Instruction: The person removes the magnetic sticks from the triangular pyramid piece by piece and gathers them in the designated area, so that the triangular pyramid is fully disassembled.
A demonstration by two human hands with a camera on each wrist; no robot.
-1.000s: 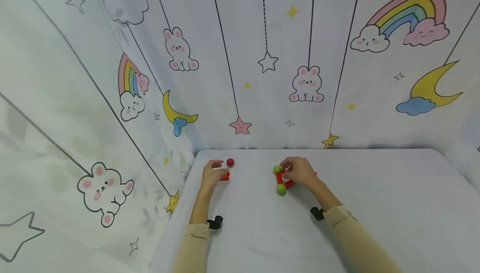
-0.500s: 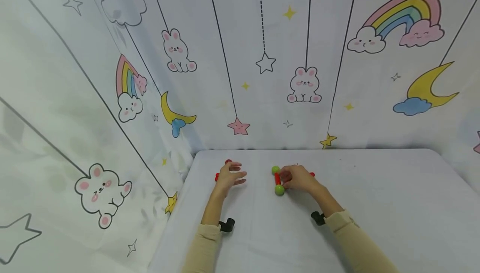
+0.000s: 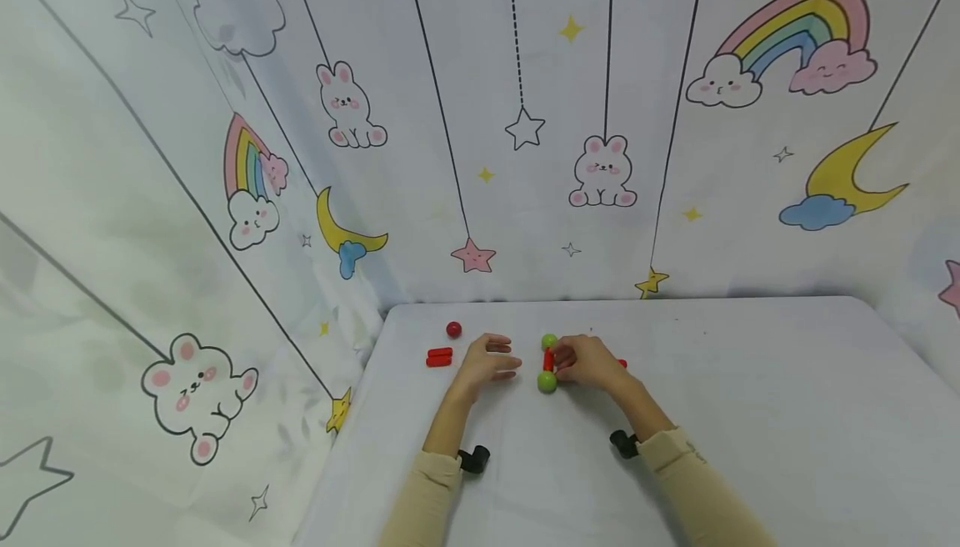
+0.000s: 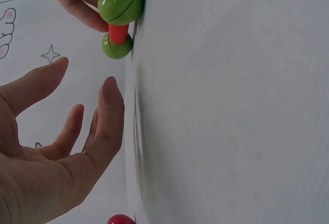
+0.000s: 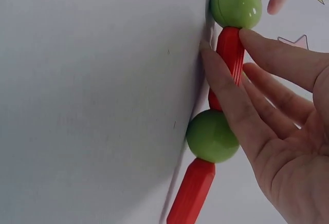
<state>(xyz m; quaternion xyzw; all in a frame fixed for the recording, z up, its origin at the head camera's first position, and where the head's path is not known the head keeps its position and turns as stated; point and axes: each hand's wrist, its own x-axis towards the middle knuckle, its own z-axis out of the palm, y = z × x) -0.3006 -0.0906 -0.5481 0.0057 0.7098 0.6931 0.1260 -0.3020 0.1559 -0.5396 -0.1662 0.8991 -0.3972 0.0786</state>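
Ball-and-rod piece (image 3: 548,363), with green balls (image 3: 547,382) and red rods (image 3: 548,358) joined end to end, was near the far edge of the white surface (image 3: 750,447), left of that edge's middle. The right hand (image 3: 591,361) covered part of it; in the right wrist view, its thumb and index finger were clamped on a held rod (image 5: 231,44) between two green balls, and a second rod (image 5: 193,190) ran from the nearer ball. The left hand (image 3: 486,361) was just beside the piece, toward the left edge, its thumb and fingers apart and slightly bent. Nearer the far left corner lay two loose rods (image 3: 438,361), side by side, and a red ball (image 3: 453,329), closer to the far edge.
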